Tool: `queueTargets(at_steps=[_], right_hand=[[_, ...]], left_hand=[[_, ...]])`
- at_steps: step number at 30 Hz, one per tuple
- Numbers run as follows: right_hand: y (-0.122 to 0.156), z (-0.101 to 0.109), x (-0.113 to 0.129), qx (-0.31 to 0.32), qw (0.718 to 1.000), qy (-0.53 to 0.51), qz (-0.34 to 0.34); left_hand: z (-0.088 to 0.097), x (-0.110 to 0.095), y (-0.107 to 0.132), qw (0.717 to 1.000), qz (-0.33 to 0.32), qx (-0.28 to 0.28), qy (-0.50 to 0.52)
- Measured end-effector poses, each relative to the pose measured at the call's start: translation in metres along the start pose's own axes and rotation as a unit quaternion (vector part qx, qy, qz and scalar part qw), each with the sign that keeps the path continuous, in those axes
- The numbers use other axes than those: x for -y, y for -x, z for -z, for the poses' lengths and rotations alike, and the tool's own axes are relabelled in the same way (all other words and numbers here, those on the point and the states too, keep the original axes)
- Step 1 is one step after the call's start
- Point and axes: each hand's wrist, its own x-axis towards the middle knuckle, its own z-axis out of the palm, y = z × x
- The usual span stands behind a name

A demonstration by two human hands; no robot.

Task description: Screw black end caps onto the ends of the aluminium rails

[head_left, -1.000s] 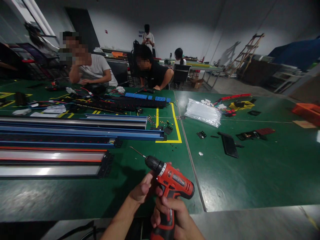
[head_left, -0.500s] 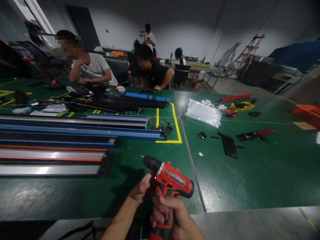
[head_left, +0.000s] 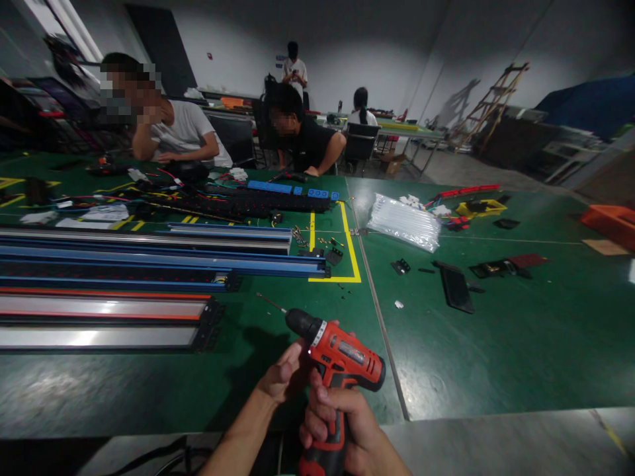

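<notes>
A red and black cordless drill point(head_left: 347, 354) is held above the near edge of the green table, its long thin bit pointing to the upper left. My right hand point(head_left: 342, 423) wraps around its grip, fingers closed just below the trigger. On the far side, my left hand point(head_left: 285, 373) cradles the drill's front body; most of its fingers are hidden behind the housing, with fingertips showing over the top. To the left lie long panels with metal faces, an orange-edged one point(head_left: 109, 307) and a blue-edged one point(head_left: 268, 263) among them, with black end caps.
The green table point(head_left: 476, 363) has a seam right of the drill. Small screws and black brackets point(head_left: 333, 256) lie by yellow tape. Farther right are a bag of white tubes point(head_left: 404, 221), a black phone-like slab point(head_left: 454, 289) and an orange bin point(head_left: 608, 225). Two people sit across the table.
Both hands and the drill stay nearly still. The camera view has shifted very slightly. In the background, the seated person by the far table shows a bit more to the right.
</notes>
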Motion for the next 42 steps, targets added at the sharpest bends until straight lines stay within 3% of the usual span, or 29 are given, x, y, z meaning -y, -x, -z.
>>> queueTargets(at_steps=[15, 25, 34, 42], right_hand=[[0.0, 0.004, 0.005, 0.002, 1.0, -0.012, -0.006], [0.0, 0.006, 0.006, 0.016, 1.0, -0.009, 0.009], [0.002, 0.006, 0.007, -0.002, 1.0, 0.014, 0.022], [0.0, 0.006, 0.007, 0.004, 1.0, 0.019, 0.01]], left_hand=[[-0.001, 0.001, -0.006, 1.0, 0.002, 0.014, 0.018], [0.008, 0.005, -0.004, 0.999, 0.019, -0.02, 0.033], [-0.003, -0.004, -0.007, 0.997, 0.015, -0.039, 0.069], [0.002, 0.0, -0.005, 0.998, 0.008, -0.029, 0.049]])
